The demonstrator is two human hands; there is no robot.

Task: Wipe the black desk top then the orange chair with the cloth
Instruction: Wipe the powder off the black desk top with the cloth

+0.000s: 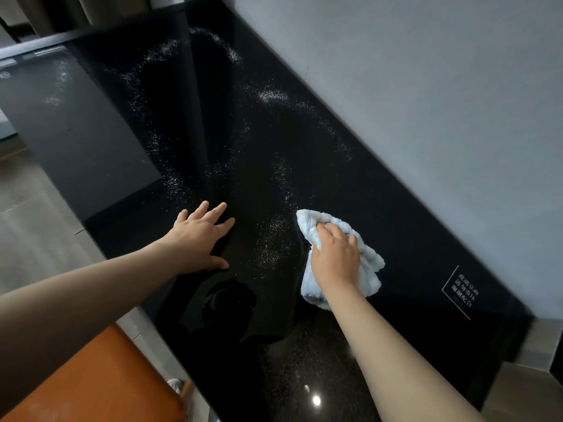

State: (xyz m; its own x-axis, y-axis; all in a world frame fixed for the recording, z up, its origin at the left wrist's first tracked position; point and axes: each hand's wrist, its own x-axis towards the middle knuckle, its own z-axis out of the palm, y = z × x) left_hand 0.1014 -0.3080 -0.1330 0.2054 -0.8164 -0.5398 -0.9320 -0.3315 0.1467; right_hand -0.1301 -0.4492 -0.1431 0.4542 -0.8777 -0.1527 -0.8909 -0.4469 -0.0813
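Note:
The glossy black desk top runs diagonally across the view and carries curved trails of white specks and droplets. My right hand presses a crumpled light blue cloth flat onto the desk near its middle right. My left hand lies palm down on the desk with fingers spread, holding nothing, just left of the cloth. The seat of the orange chair shows at the bottom left, beside the desk's near edge.
A grey wall borders the desk's far side. A white framed text label is printed on the desk at the right. A dark cabinet panel and grey floor tiles lie to the left.

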